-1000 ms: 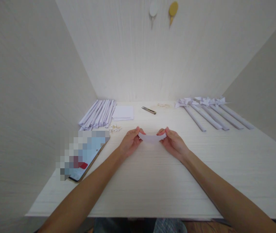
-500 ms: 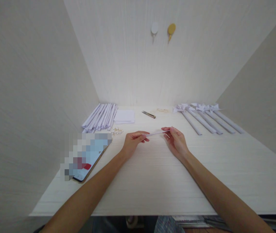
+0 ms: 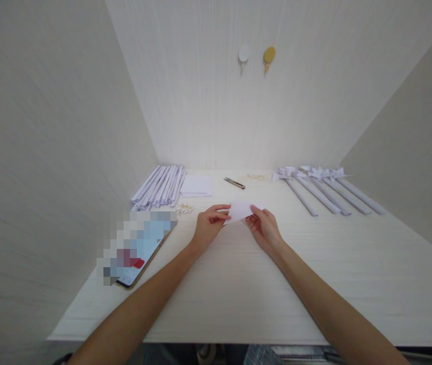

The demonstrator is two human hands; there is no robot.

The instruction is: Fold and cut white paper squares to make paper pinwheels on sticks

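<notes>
I hold a small white sheet of paper [image 3: 239, 210] just above the pale table [image 3: 261, 284], at its middle. My left hand [image 3: 208, 225] pinches the sheet's left edge between thumb and fingers. On the sheet's right side, my right hand [image 3: 263, 227] grips the lower right corner. The paper is tilted, its face turned toward me.
Several rolled white paper sticks [image 3: 160, 185] lie at the back left beside a stack of white sheets [image 3: 196, 185] and small pale bits [image 3: 184, 207]. Scissors [image 3: 234, 182] lie at the back. Finished paper pinwheels [image 3: 324, 187] lie back right. A phone [image 3: 138, 246] rests left.
The sheet was bowed between my hands, then edge-on, and now faces me tilted. My hands have moved closer together.
</notes>
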